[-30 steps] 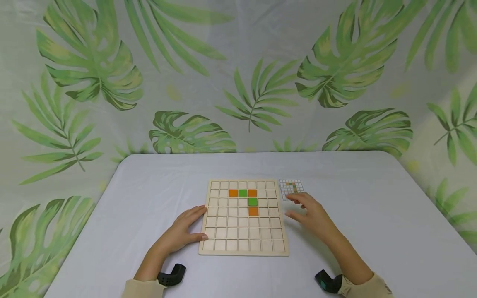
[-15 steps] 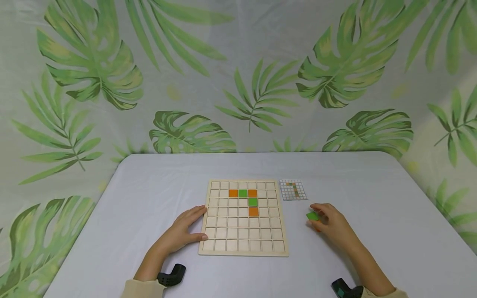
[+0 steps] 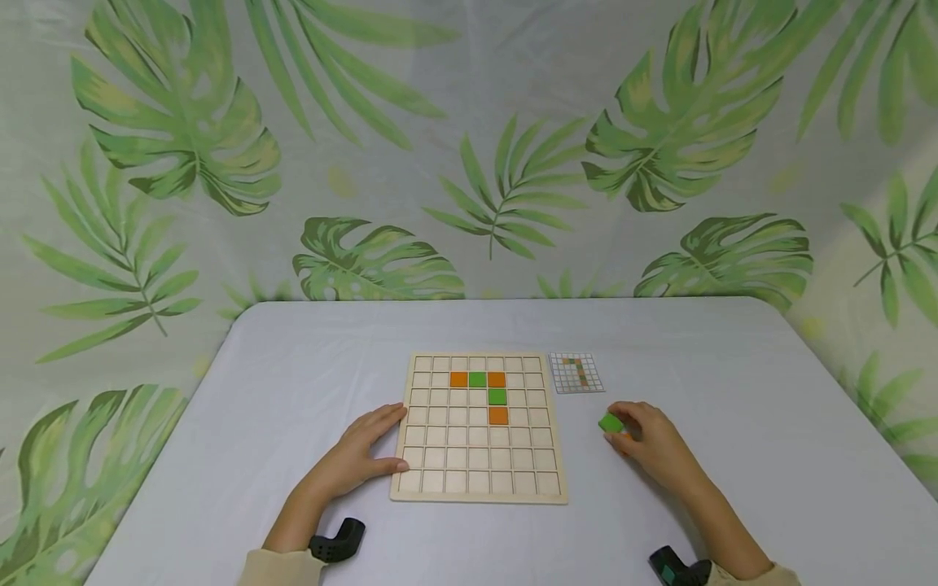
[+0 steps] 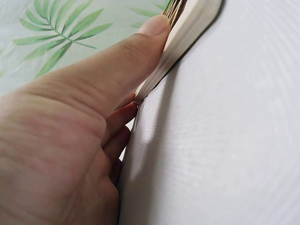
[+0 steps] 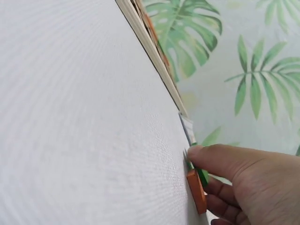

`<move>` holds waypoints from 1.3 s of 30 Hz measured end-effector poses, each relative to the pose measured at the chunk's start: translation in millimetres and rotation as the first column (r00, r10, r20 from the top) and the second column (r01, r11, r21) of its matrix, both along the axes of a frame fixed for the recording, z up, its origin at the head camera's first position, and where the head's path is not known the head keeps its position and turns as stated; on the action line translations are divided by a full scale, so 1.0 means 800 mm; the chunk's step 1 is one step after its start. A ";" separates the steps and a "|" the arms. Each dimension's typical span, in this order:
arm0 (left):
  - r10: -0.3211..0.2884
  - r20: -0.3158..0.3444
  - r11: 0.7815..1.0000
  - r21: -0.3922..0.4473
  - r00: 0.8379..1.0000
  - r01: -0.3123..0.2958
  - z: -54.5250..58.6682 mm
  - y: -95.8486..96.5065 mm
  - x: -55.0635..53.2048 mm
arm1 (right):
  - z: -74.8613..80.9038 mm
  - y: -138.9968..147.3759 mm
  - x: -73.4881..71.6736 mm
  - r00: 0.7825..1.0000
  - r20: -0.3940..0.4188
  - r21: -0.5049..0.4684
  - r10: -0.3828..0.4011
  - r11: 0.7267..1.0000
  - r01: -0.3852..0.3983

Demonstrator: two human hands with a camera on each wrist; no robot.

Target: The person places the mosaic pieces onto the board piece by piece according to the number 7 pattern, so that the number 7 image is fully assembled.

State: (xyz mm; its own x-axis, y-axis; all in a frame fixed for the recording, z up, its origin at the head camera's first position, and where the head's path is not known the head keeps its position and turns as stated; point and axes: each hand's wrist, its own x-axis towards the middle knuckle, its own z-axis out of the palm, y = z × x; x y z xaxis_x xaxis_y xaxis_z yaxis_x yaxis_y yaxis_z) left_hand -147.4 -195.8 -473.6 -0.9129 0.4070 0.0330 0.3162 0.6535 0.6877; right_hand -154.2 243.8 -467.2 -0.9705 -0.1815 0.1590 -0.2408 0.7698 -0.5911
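A pale wooden grid board (image 3: 445, 460) lies on the table, with orange and green square tiles set in an upside-down L. At the board's left edge rests my left hand (image 3: 354, 456), fingers extended and spread, the thumb (image 4: 143, 40) on the rim in the left wrist view. To the right of the board, my right hand (image 3: 655, 448) pinches a green tile (image 3: 610, 422) between thumb and fingers, tilted. Right against it, in the right wrist view, an orange tile (image 5: 197, 190) stands close to the tablecloth, partly hidden by the hand in the head view.
A small printed card (image 3: 558, 384) with a coloured grid pattern lies beside the board's upper right corner. White cloth covers the table (image 3: 322, 342). Behind its far edge hangs a leaf-patterned curtain (image 3: 528, 277). Each wrist wears a black device (image 3: 340, 541).
My right hand has moved from beside the card to the right and nearer me, and has taken hold of the green tile, which now tilts. My left hand and the board stay put.
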 end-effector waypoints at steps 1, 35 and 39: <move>0.000 0.000 1.000 -0.001 1.000 0.000 0.000 0.000 0.000 | 0.001 -0.001 0.000 1.000 -0.009 -0.001 0.007 1.000 -0.007; -0.001 0.003 1.000 0.001 1.000 0.001 0.002 0.000 0.000 | 0.009 -0.149 -0.012 0.915 0.028 -0.122 0.402 0.910 -0.396; -0.003 0.004 1.000 0.003 1.000 0.003 0.001 0.000 0.000 | 0.011 -0.152 -0.012 0.914 0.063 -0.120 0.400 0.913 -0.391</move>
